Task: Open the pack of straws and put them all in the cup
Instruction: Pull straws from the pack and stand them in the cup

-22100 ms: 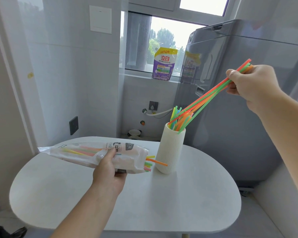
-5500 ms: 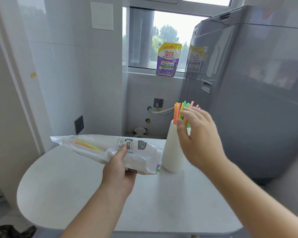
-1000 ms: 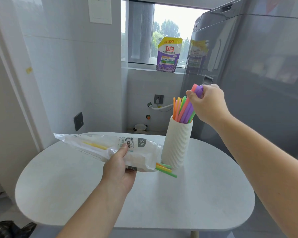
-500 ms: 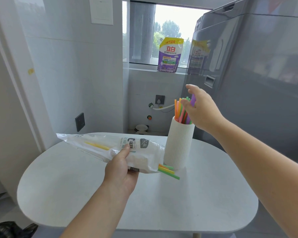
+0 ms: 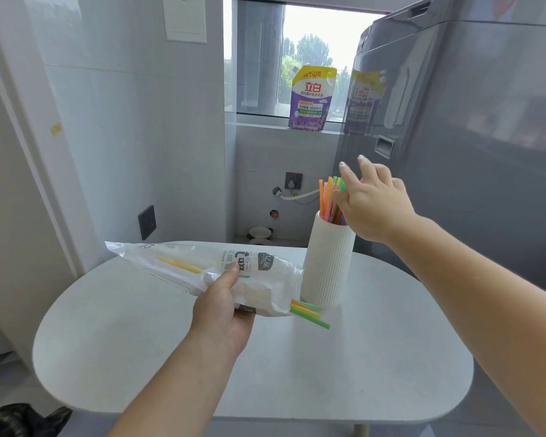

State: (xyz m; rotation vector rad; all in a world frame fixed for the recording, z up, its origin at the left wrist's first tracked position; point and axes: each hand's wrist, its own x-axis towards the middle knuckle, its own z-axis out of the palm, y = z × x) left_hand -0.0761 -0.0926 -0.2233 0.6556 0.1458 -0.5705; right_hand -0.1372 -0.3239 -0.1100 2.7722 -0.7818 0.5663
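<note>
Since the last frame, our right hand (image 5: 372, 206) has released the straws (image 5: 327, 200) into the cup (image 5: 327, 266), fingers spread. At the cup's 8 o'clock, our left hand (image 5: 223, 316) grips the pack (image 5: 158, 257).

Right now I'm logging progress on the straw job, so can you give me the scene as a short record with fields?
left hand: grips the pack over the table
right hand: open, fingers spread at the straw tops
cup: upright on the table
cup straws: stand in the cup, tops showing
pack straws: a few poke out of the pack's open end, near the cup's base
task: not finished
</note>
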